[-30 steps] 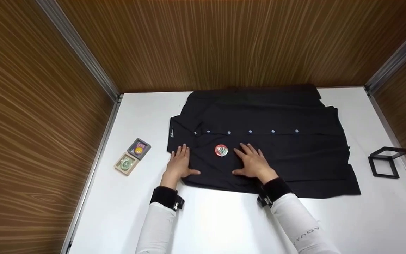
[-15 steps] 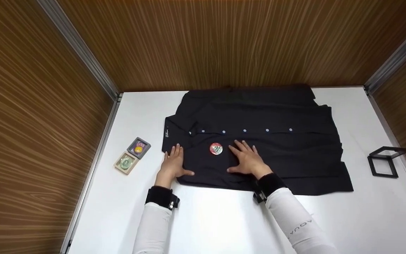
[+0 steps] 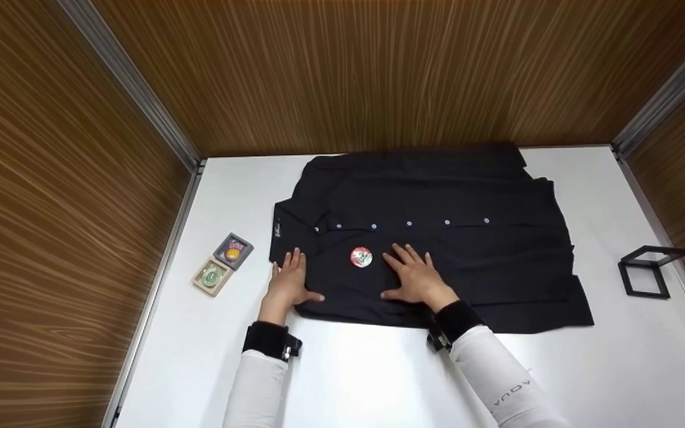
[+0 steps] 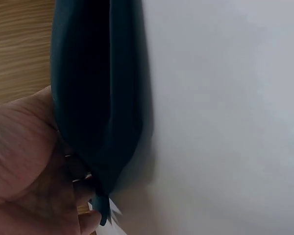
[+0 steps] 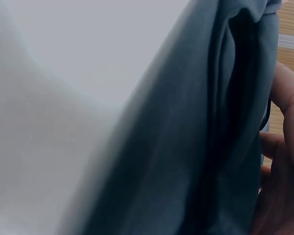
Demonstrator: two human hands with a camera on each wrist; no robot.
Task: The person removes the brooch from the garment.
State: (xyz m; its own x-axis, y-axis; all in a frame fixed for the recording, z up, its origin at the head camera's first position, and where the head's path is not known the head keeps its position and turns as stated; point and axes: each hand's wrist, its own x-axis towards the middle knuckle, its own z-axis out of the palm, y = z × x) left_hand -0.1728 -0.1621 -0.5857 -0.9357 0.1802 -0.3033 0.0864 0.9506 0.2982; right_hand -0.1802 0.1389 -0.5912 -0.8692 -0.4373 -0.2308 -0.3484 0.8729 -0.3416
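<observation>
A black buttoned shirt [image 3: 467, 261] lies flat, its collar [image 3: 289, 229] to the left. My left hand [image 3: 288, 285] rests with spread fingers on the shirt's near left edge beside the collar. Further right, my right hand [image 3: 417, 279] lies on the shirt front, fingers apart. A round red and white badge [image 3: 361, 257] sits on the cloth between the hands. Dark cloth [image 4: 125, 98] fills part of the left wrist view beside the left hand [image 4: 34, 161]. In the right wrist view, folds of cloth [image 5: 181, 122] stand next to the right hand [image 5: 284, 147].
At the left of the white table [image 3: 354, 374] are a grey framed box [image 3: 233, 250] and a light wooden framed box [image 3: 212, 276], corners close together. A black hinged frame [image 3: 646, 279] stands at the right. Wood-grained walls [image 3: 378, 77] enclose the table.
The shirt, with the badge on it, has slid slightly left in the head view. Both hands have shifted left with it, still laid on the cloth.
</observation>
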